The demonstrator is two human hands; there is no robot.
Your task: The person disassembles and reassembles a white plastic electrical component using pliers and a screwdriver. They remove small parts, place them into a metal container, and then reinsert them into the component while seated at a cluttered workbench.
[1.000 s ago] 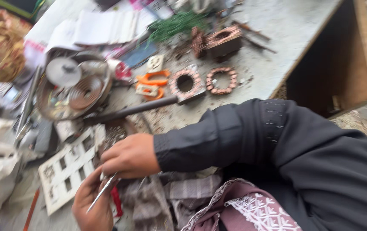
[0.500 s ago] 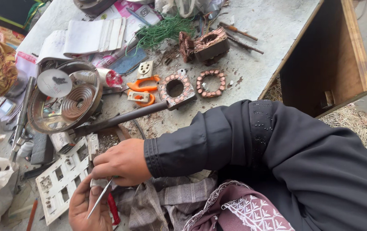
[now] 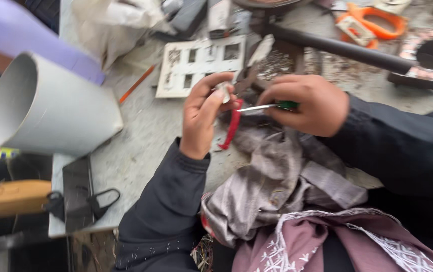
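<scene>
Camera dropped closer; right hand holds screwdriver, tip touching left hand.

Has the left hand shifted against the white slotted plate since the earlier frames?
Yes. The left hand was below the white slotted plate's near end; now it overlaps the plate's near edge.

- The small pale part pinched in the left hand is too blurred to identify.
- The screwdriver handle is buried in the right hand's grip; only a green sliver shows.
- The orange scissors and the grey pipe are cut off by the frame edges.
</scene>
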